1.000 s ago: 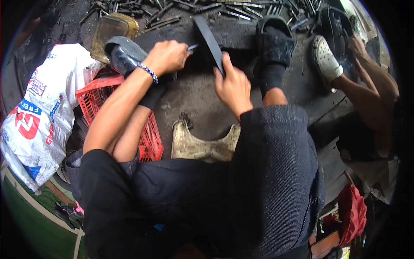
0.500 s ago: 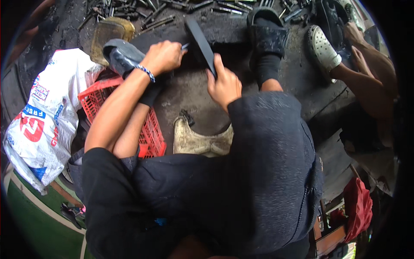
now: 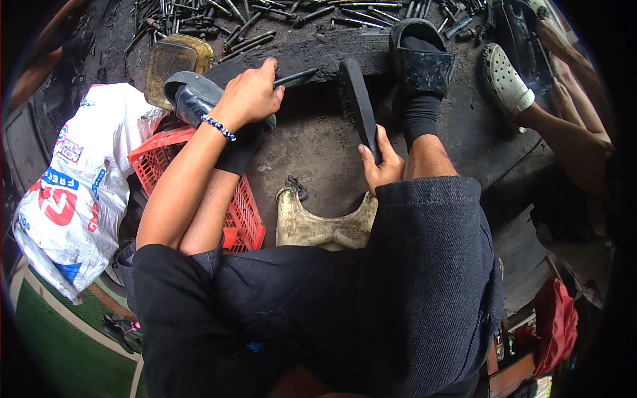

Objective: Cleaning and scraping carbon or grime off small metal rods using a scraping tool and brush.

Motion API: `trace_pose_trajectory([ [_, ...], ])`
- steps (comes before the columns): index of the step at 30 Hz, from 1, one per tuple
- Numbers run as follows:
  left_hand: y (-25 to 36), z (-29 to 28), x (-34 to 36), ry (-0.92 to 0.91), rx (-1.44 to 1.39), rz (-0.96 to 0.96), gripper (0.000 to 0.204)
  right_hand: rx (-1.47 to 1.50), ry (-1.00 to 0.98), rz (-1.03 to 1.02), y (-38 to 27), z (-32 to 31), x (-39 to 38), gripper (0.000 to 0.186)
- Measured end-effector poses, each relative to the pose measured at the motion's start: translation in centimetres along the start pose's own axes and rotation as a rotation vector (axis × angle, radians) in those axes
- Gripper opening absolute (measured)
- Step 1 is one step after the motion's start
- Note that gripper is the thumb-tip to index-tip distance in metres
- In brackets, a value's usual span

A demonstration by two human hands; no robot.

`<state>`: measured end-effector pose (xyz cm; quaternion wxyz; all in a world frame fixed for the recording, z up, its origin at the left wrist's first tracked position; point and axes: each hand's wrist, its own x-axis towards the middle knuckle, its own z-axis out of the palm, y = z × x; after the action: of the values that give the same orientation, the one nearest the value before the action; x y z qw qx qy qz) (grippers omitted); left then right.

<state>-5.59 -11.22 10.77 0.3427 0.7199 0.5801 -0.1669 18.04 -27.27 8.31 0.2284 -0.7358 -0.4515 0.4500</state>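
Head view: the dark, grimy floor [image 3: 318, 149] spreads under and between both hands. Well to the left of the left hand [image 3: 251, 95] slumps a big white bag [image 3: 86, 176] with red and blue print. A blackened wooden beam [image 3: 345, 48] runs crosswise just beyond the hands. Nearer the body than the left hand, and below its wrist, stands a red plastic basket [image 3: 159, 156], partly hidden by the arm and leg. A stained cream plastic piece [image 3: 325, 222] with a curved notch sits on the body side of the hands. Far to the right of the right hand [image 3: 383, 162] is another person's white clog [image 3: 507, 79]; a yellowed container [image 3: 176, 63] lies beyond the left hand, to its left. The right hand pinches one end of a black brush [image 3: 360, 109] between thumb and fingers, bristles facing left. Loose metal rods [image 3: 249, 43] are scattered past the beam. The left hand is curled around a slim dark rod [image 3: 296, 77], whose free end points right toward the brush, apart from it. A blue-and-white beaded bracelet [image 3: 219, 127] circles the left wrist.
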Motion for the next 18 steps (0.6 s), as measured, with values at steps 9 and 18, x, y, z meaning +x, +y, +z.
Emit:
trace_pose_trajectory([
  [9, -2.0, 3.1, 1.5, 0.292, -0.297, 0.046, 0.040, 0.081, 0.066, 0.035, 0.8, 0.2, 0.3, 0.048],
  [18, 0.3, 1.6, 0.0, 0.124, -0.059, -0.145, 0.045, -0.036, 0.072, 0.026, 1.9, 0.9, 0.1, 0.049],
])
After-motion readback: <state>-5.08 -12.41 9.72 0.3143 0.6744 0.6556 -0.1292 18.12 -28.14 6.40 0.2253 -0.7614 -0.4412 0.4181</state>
